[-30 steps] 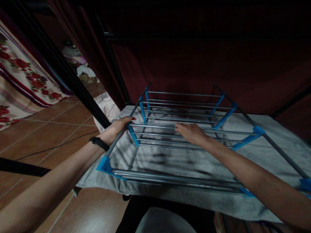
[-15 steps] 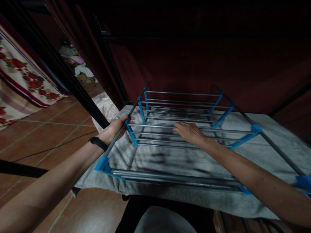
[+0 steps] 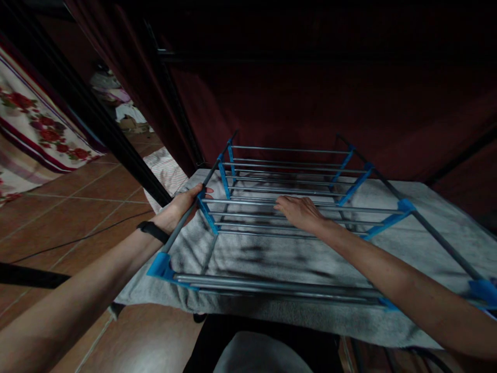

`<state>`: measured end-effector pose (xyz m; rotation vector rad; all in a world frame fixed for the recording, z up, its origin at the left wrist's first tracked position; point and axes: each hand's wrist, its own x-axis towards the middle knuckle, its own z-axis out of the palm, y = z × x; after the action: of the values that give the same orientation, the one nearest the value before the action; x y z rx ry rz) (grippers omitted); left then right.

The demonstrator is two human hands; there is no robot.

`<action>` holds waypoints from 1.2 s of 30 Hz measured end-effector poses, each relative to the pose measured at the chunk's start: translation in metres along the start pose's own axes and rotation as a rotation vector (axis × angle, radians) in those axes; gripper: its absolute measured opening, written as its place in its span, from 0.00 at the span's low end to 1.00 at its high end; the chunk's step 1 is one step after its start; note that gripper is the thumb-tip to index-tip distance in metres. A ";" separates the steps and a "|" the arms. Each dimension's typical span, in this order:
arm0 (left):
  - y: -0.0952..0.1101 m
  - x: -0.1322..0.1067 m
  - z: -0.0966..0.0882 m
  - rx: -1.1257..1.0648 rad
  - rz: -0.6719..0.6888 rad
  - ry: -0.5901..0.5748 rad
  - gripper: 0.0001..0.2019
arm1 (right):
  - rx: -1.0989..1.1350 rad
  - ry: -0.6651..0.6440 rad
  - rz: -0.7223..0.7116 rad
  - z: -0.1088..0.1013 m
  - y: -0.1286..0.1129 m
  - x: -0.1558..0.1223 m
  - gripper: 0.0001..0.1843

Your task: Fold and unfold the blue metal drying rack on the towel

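A rack (image 3: 272,284) of grey metal tubes with blue plastic connectors lies on its side over a grey cloth. Its crossbars run left to right in several rows. My left hand (image 3: 185,203) is wrapped round the left side tube, beside a blue connector (image 3: 207,213); a dark band circles that wrist. Near the middle of the rack, my right hand (image 3: 298,211) has its fingers closed over a crossbar (image 3: 252,202). The undersides of the right fingers are hidden.
The grey towel-like cloth (image 3: 388,259) covers the raised surface under the rack. Dark red curtains (image 3: 291,103) hang behind it. A black post (image 3: 128,150) slants at the left. Beyond are a tiled floor (image 3: 77,223), a cable (image 3: 89,235) and a floral fabric (image 3: 42,124).
The whole view has shifted slightly, so the rack and both hands appear a little farther left. Both hands keep the same holds on the rack.
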<state>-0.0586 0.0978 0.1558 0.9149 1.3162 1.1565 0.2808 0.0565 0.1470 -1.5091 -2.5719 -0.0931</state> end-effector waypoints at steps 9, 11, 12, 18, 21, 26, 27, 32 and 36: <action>0.013 -0.009 0.015 0.076 -0.103 0.077 0.19 | 0.064 0.017 -0.008 0.002 0.007 0.003 0.14; 0.015 -0.012 0.017 0.082 -0.124 0.093 0.19 | 0.069 0.021 -0.012 0.003 0.009 0.004 0.14; 0.015 -0.012 0.017 0.089 -0.109 0.096 0.20 | 0.071 0.022 -0.012 0.002 0.009 0.003 0.13; 0.001 0.002 0.004 0.071 0.022 0.022 0.19 | 0.050 0.012 -0.023 -0.001 0.007 0.003 0.14; -0.002 0.005 0.001 0.036 -0.032 0.023 0.19 | 0.032 0.034 -0.050 0.001 0.008 0.003 0.15; 0.007 -0.007 0.011 0.055 -0.069 0.061 0.18 | 0.035 0.024 -0.047 0.003 0.008 0.004 0.15; 0.009 -0.009 0.014 0.050 -0.080 0.071 0.17 | 0.034 0.026 -0.044 0.002 0.007 0.004 0.14; 0.013 -0.011 0.018 0.005 -0.126 0.111 0.15 | 0.040 0.019 -0.016 -0.001 0.002 0.002 0.13; 0.008 -0.006 0.010 -0.013 -0.093 0.028 0.15 | 0.081 -0.011 0.017 -0.004 -0.002 0.000 0.15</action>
<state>-0.0495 0.0954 0.1659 0.8219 1.3581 1.1086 0.2795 0.0553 0.1513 -1.5064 -2.5380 0.0213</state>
